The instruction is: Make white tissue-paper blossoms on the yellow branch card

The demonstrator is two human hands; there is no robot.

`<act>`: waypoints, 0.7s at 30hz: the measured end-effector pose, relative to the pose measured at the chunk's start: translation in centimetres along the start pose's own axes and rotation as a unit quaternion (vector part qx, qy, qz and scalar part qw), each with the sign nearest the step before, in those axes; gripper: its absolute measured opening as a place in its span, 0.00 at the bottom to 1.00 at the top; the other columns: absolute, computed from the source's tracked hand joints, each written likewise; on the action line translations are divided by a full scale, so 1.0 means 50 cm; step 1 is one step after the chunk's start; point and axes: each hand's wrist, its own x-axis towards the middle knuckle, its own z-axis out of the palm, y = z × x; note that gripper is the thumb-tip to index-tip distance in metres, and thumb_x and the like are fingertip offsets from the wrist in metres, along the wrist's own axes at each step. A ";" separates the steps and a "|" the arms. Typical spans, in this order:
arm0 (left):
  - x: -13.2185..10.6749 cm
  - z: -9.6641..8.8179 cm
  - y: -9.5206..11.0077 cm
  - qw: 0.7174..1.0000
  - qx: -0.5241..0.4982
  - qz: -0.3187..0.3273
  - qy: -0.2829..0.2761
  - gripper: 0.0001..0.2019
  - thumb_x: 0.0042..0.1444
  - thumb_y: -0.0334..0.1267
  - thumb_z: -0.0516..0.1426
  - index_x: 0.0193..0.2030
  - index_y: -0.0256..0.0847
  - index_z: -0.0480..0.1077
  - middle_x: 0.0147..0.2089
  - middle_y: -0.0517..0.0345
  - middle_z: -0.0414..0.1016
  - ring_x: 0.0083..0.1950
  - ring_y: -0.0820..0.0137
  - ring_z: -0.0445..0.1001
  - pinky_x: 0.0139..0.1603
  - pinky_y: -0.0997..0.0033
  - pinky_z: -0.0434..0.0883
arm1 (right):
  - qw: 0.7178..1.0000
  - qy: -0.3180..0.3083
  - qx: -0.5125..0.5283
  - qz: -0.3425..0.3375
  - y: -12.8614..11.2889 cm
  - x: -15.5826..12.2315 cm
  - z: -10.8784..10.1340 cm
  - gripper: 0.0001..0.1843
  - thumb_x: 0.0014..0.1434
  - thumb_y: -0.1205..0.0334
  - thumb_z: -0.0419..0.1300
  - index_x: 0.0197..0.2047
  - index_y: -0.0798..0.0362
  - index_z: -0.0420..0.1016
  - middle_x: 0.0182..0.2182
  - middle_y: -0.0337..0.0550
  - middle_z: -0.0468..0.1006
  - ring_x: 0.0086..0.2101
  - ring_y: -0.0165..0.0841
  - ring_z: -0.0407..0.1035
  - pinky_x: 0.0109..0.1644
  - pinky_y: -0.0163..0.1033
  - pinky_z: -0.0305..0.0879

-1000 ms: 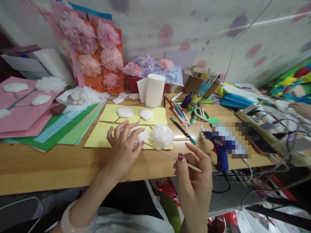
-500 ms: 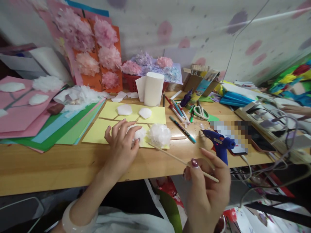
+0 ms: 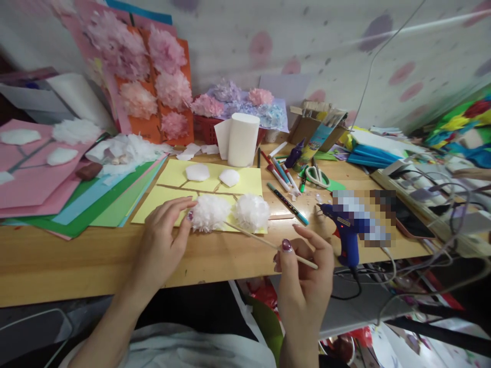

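Note:
A yellow card (image 3: 169, 176) lies on the wooden table (image 3: 76, 260) with two fluffy white tissue flowers and two flat white paper pads on it. My left hand (image 3: 163, 243) rests at the card's near edge, fingers loosely spread, fingertips touching the left flower (image 3: 209, 212). My right hand (image 3: 305, 276) is closed on a thin wooden stick (image 3: 261, 238); the stick's tip points into the gap between the left flower and the right flower (image 3: 252, 212).
Stacked coloured paper (image 3: 95, 197) lies left. A white paper roll (image 3: 242, 139) stands behind the card. Markers (image 3: 284, 179), scissors (image 3: 316, 177) and a blue glue gun (image 3: 345, 227) with its cable lie right. Finished pink flower boards (image 3: 153, 87) lean on the wall.
My left hand slid back off the left flower, uncovering it. My right hand swung right with the stick, then came back with the tip by the flowers.

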 end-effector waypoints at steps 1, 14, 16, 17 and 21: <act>-0.005 -0.002 -0.010 1.000 0.018 -0.013 0.001 0.13 0.66 0.36 0.48 0.51 0.40 0.70 0.55 0.48 0.77 0.59 0.60 0.73 0.62 0.55 0.68 | 1.000 -0.006 -0.004 0.007 0.001 0.000 0.002 0.14 0.63 0.59 0.59 0.52 0.50 0.69 0.23 0.31 0.68 0.23 0.27 0.65 0.25 0.32 0.61; -0.022 -0.041 -0.022 0.987 -0.027 -0.146 0.066 0.13 0.65 0.47 0.52 0.41 0.46 0.76 0.44 0.60 0.84 0.46 0.62 0.81 0.47 0.63 0.75 | 0.979 0.171 0.109 0.032 -0.020 0.021 -0.026 0.09 0.56 0.63 0.67 0.41 0.52 0.74 0.18 0.30 0.69 0.17 0.25 0.61 0.21 0.32 0.57; -0.026 -0.053 -0.026 0.982 -0.044 -0.156 0.092 0.12 0.64 0.48 0.54 0.40 0.46 0.76 0.41 0.61 0.84 0.46 0.63 0.81 0.49 0.62 0.74 | 0.975 0.180 0.123 0.033 -0.017 0.021 -0.022 0.10 0.55 0.63 0.67 0.41 0.52 0.74 0.19 0.30 0.70 0.17 0.25 0.61 0.21 0.32 0.58; -0.027 -0.059 -0.029 0.980 -0.057 -0.162 0.103 0.13 0.63 0.49 0.55 0.39 0.46 0.76 0.39 0.60 0.84 0.45 0.63 0.80 0.50 0.62 0.73 | 0.974 0.181 0.131 0.029 -0.016 0.020 -0.020 0.10 0.55 0.63 0.67 0.41 0.52 0.74 0.18 0.30 0.70 0.17 0.25 0.61 0.21 0.32 0.58; -0.030 -0.069 -0.042 0.963 -0.153 -0.185 0.125 0.14 0.62 0.51 0.56 0.32 0.45 0.72 0.29 0.62 0.78 0.39 0.65 0.78 0.51 0.62 0.72 | 0.971 0.181 0.155 0.018 -0.018 0.020 -0.013 0.11 0.54 0.64 0.67 0.41 0.53 0.74 0.18 0.30 0.70 0.17 0.24 0.61 0.21 0.31 0.59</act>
